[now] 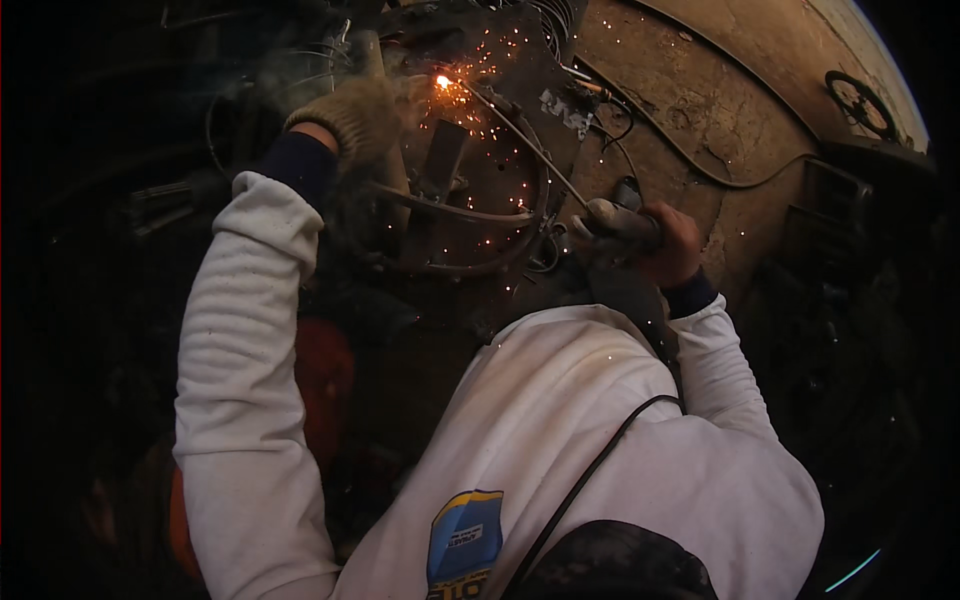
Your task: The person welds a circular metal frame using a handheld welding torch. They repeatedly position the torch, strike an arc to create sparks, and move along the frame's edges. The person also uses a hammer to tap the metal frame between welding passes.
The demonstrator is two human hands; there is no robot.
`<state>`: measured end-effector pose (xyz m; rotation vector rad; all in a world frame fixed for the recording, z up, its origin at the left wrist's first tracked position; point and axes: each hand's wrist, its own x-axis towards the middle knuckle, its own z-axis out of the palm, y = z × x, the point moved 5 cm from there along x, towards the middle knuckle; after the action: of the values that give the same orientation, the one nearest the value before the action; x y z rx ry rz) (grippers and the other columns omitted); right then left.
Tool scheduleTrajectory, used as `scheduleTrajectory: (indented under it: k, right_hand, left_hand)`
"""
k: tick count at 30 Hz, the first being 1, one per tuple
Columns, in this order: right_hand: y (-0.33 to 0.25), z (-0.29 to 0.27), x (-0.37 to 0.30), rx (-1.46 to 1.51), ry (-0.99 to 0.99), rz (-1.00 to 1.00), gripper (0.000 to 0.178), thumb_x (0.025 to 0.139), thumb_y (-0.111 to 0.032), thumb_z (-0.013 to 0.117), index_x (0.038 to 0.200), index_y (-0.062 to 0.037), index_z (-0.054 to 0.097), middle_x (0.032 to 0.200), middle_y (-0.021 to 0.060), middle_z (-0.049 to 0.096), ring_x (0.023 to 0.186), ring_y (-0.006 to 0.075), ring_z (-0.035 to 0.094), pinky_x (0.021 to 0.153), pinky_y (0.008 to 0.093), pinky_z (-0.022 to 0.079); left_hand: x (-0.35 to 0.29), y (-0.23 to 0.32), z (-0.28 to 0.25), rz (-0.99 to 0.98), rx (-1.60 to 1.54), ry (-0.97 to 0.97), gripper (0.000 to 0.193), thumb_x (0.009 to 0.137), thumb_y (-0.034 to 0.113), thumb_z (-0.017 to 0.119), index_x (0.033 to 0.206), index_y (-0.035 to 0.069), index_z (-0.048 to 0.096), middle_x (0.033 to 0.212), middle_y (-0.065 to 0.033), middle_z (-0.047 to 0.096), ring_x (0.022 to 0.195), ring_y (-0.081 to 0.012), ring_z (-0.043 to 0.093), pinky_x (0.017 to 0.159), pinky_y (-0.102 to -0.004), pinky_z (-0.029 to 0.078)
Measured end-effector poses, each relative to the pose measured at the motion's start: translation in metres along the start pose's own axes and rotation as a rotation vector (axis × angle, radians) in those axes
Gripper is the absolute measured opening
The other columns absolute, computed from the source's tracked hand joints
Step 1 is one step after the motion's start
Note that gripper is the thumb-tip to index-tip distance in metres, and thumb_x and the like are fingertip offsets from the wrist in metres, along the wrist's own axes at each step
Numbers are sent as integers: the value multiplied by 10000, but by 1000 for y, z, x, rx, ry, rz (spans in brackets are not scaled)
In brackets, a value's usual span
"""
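Observation:
My bare right hand (672, 243) is closed around a welding electrode holder (622, 222). A long thin electrode (530, 145) runs from it up and left to a bright welding arc (443, 82), where orange sparks fly. My left hand (362, 115), in a knitted work glove, is curled beside the arc at a long upright metal bar (394, 165). Smoke blurs its fingers, so what they grip is unclear. Below the arc are a flat rectangular metal piece (443, 158) and a curved metal rod (460, 211), over a dark metal plate (500, 170).
Cables (690, 168) cross the worn brown floor (650, 75) at the right. A coil of wire (556, 25) lies at the top. Farther right is a dark wheel-shaped ring (860, 104). Something red (322, 375) shows below my left arm. The left side is very dark.

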<state>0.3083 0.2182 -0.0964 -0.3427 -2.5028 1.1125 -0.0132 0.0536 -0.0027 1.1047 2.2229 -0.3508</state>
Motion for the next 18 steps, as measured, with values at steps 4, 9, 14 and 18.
scheduleTrajectory:
  k: [4,9,14,18]
  right_hand:
    - [-8,2,6,3,-10,5,399,545,-107,782,903,-55,614,780,136,644,686,336,649,597,369,520]
    - [-7,4,3,16,-11,36,385,552,-96,776,900,-58,616,790,135,648,693,332,651,606,372,524]
    - [-9,5,5,21,-23,28,391,553,-96,774,907,-61,613,790,135,645,704,332,645,611,380,520]
    - [-11,8,11,-7,-55,17,388,564,-102,777,912,-62,608,780,135,637,703,340,634,604,395,512]
  left_hand:
    - [1,-7,5,-63,35,-34,490,885,348,534,1078,-102,560,1002,-291,629,993,-402,613,850,-430,493]
    - [0,0,2,-68,142,-80,490,882,332,512,1094,-107,562,1066,-304,606,1044,-402,589,903,-423,468]
    - [-1,-6,3,-138,15,-22,470,882,320,483,1070,-99,580,1068,-300,604,1038,-414,583,901,-429,466]
    - [0,-7,4,-136,15,-9,454,877,315,478,1043,-90,597,1057,-306,602,1037,-421,577,900,-434,462]
